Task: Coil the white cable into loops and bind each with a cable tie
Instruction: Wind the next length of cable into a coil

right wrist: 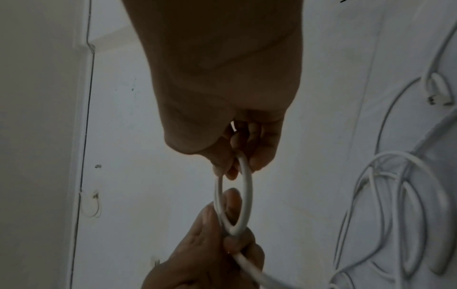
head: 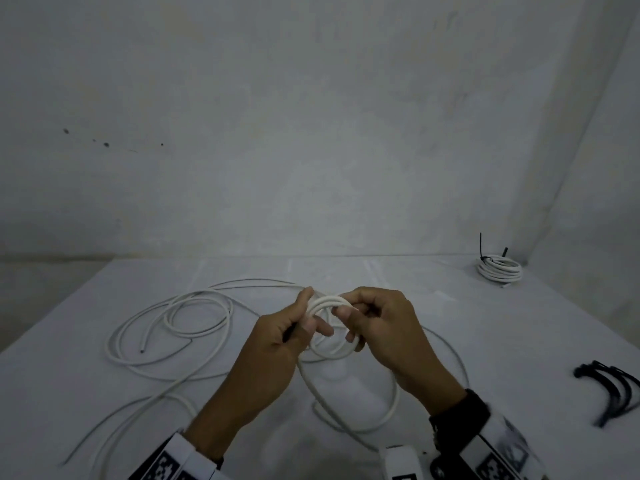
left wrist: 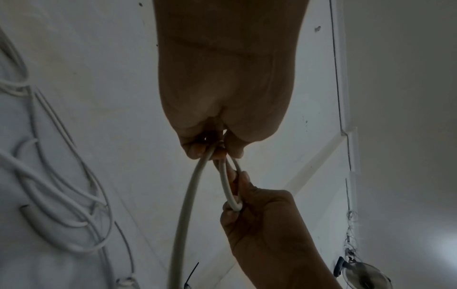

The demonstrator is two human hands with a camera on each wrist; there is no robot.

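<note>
We hold a small round coil (head: 329, 327) of the white cable (head: 173, 327) between both hands, lifted just above the pale table (head: 502, 334). Our left hand (head: 277, 341) pinches the coil's left side, thumb stretched along the top and fingers curled beneath; a thin dark strip shows under that thumb, but we cannot tell what it is. Our right hand (head: 381, 327) grips the right side, fingers curled through the ring. The cable is smooth, round in section and fairly stiff, so its turns keep a clean circle. From the coil the slack runs down toward us, then spreads in wide loose loops across the table's left half, ending in a cut tip (head: 142, 350). Near the far right corner lies a finished bundle (head: 498, 270), its tight stacked rings cinched by a black cable tie (head: 482, 249) whose tail stands upright. At the right edge rests a bunch of black ties (head: 613, 393), thin, flat and curved.
</note>
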